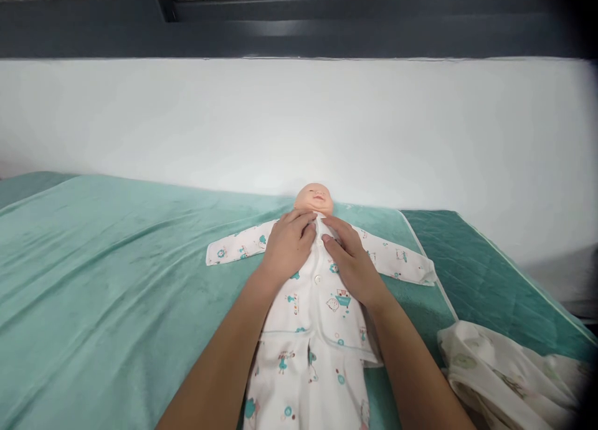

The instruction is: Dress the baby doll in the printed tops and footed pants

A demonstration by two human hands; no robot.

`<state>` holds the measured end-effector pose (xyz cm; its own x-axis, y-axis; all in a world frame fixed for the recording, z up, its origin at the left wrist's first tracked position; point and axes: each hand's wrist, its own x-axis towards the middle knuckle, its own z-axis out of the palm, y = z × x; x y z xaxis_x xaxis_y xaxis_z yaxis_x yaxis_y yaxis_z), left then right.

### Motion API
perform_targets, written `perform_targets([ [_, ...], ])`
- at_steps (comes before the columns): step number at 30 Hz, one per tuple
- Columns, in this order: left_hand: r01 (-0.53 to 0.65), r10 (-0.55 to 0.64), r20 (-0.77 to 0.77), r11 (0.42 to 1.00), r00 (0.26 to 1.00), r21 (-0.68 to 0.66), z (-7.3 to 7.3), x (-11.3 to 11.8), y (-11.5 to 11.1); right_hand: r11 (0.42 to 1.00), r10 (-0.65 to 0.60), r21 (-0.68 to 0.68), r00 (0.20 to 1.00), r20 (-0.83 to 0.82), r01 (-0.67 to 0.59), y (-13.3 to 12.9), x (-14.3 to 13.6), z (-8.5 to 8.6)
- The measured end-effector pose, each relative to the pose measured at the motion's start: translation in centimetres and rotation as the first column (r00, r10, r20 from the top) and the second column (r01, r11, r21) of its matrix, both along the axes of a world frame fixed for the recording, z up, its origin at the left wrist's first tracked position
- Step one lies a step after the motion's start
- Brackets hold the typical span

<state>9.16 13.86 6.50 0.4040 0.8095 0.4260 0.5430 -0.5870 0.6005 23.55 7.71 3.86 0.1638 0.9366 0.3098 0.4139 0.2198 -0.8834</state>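
Observation:
A baby doll [316, 197] lies on its back with its head toward the wall. It wears a white printed shirt [303, 305] with buttons down the front, and matching trousers [299, 386]. Both sleeves stretch out to the sides. My left hand [290, 240] rests on the left side of the doll's chest, fingers laid out near the collar. On the other side of the button line, my right hand [348, 249] lies on the chest with its fingers extended and thumb toward the top button. The doll's hands are not visible beyond the cuffs.
A light green blanket [116, 280] covers the bed, with a darker green quilted pad [495, 268] at the right. A crumpled white cloth [504, 367] with a leaf print lies at the lower right. Behind stands a white wall [299, 118] below a dark window frame [327, 31].

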Motion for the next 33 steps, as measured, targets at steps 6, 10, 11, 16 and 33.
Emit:
perform_targets([
  [6, 0.002, -0.002, 0.003, 1.000, 1.000, -0.013, 0.10, -0.03, -0.01, 1.000, 0.001, -0.012, 1.000, -0.004, -0.001, -0.08, 0.05, 0.00],
  [10, 0.012, -0.012, 0.008, 1.000, 1.000, -0.013, -0.02, -0.04, 0.08, 1.000, 0.001, -0.031, 1.000, -0.002, -0.001, -0.02, 0.07, 0.16],
  [11, 0.013, -0.013, 0.010, 1.000, 1.000, -0.015, -0.03, -0.05, 0.09, 0.999, 0.001, -0.037, 1.000, -0.001, -0.001, 0.01, 0.07, 0.18],
  [16, 0.028, -0.028, 0.011, 0.999, 1.000, -0.021, 0.04, -0.10, 0.05, 1.000, -0.003, -0.026, 1.000, -0.004, 0.003, 0.14, 0.04, 0.06],
  [33, 0.053, -0.054, -0.133, 0.999, 0.990, -0.010, -0.16, -0.43, -0.05, 0.995, -0.046, -0.091, 0.986, -0.159, 0.031, -0.30, -0.48, 0.48],
])
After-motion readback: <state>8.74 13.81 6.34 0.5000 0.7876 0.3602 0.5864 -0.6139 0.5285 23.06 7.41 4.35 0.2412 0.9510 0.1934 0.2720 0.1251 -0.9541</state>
